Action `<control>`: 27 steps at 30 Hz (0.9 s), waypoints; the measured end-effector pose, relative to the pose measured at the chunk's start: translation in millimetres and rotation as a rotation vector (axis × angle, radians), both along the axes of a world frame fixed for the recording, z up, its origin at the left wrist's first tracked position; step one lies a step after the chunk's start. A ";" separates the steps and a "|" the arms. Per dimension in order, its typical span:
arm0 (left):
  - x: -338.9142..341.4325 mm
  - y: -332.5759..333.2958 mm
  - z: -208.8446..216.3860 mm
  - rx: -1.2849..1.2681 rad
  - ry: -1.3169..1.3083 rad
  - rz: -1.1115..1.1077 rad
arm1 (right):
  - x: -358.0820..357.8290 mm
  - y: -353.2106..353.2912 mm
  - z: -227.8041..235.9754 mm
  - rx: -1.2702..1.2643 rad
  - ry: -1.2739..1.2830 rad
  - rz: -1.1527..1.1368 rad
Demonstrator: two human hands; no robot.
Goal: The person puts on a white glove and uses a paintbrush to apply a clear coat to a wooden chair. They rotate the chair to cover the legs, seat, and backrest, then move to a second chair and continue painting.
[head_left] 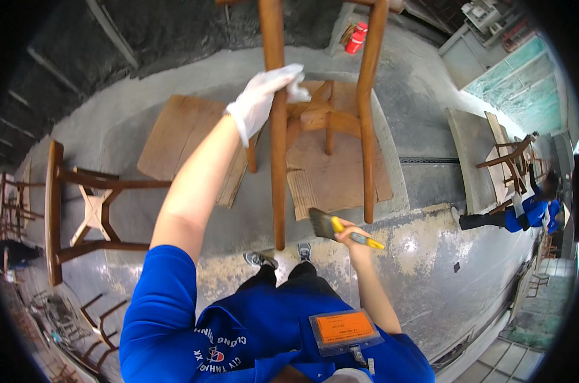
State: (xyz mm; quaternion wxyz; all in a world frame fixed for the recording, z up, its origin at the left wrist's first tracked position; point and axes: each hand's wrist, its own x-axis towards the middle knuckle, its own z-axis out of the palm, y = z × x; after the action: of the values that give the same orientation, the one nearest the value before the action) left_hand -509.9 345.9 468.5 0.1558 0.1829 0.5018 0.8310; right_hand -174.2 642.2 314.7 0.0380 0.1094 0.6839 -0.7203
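Note:
A brown wooden chair frame point(278, 140) stands in front of me, its long legs pointing toward me. My left hand point(259, 97), in a thin white glove, wraps around the frame's left leg near the upper part of the picture. White crumpled material shows past the leg at the fingers; whether it is glove or cloth I cannot tell. Low to the right, my bare right hand point(352, 233) grips a flat paintbrush point(337, 225) with a yellow and grey handle. Its dark bristles point up and left, apart from the frame's right leg point(368, 166).
Cardboard sheets point(181, 137) lie beneath the chair on a grey platform. To the left stands another wooden chair frame point(54, 210). A red container point(356, 38) sits beyond. Far right, a co-worker in blue point(532, 214) is beside another platform with a chair point(509, 163).

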 end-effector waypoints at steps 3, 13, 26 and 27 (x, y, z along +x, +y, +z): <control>4.0 20.5 -11.7 0.101 -0.049 0.033 | 15.0 45.2 4.7 -0.066 -0.002 -0.256; 55.6 84.8 35.4 -0.177 -0.121 0.564 | 17.8 216.3 -4.5 -0.213 -0.037 -0.442; 69.1 251.7 55.6 -0.263 0.064 0.782 | 19.2 388.6 -3.3 -0.345 -0.003 -0.802; 63.2 260.6 51.3 -0.300 0.054 0.765 | 23.7 386.6 -7.8 -0.340 -0.021 -0.783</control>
State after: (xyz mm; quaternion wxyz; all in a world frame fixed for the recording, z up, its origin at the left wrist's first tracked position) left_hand -446.7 606.6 519.8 -0.1529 -0.0199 0.6532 0.7413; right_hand -150.5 1028.9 306.8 -0.2140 0.3604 0.4618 -0.7818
